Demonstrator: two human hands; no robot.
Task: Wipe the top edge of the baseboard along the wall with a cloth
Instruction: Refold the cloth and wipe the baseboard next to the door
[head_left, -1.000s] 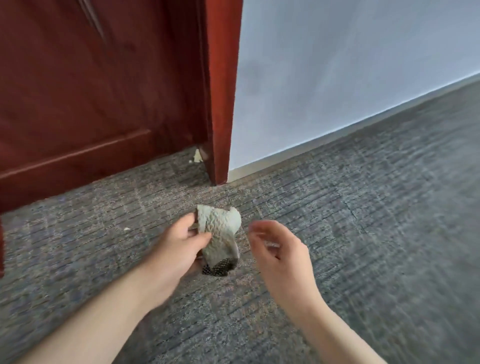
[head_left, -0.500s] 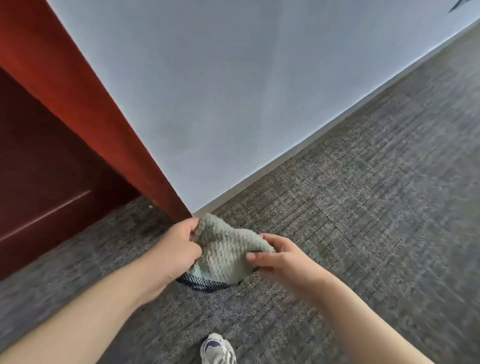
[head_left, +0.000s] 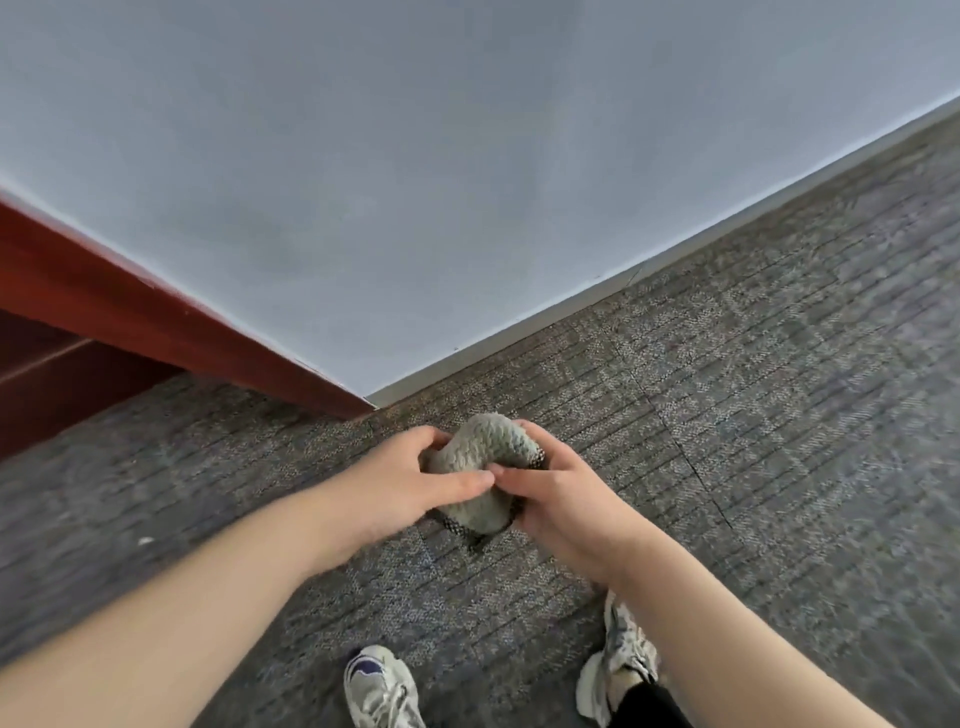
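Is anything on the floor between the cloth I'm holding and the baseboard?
Nothing visible. Only grey carpet lies between the knobbly grey-green cloth, gripped by the left hand and right hand, and the pale baseboard strip.

From my end I count two hands, the left hand (head_left: 410, 480) and the right hand (head_left: 563, 501); one cloth (head_left: 485, 449); one baseboard (head_left: 519, 333); one wall (head_left: 467, 156); one red door frame (head_left: 156, 312); one carpeted floor (head_left: 779, 415); and two shoes, a left shoe (head_left: 379, 688) and a right shoe (head_left: 623, 657).
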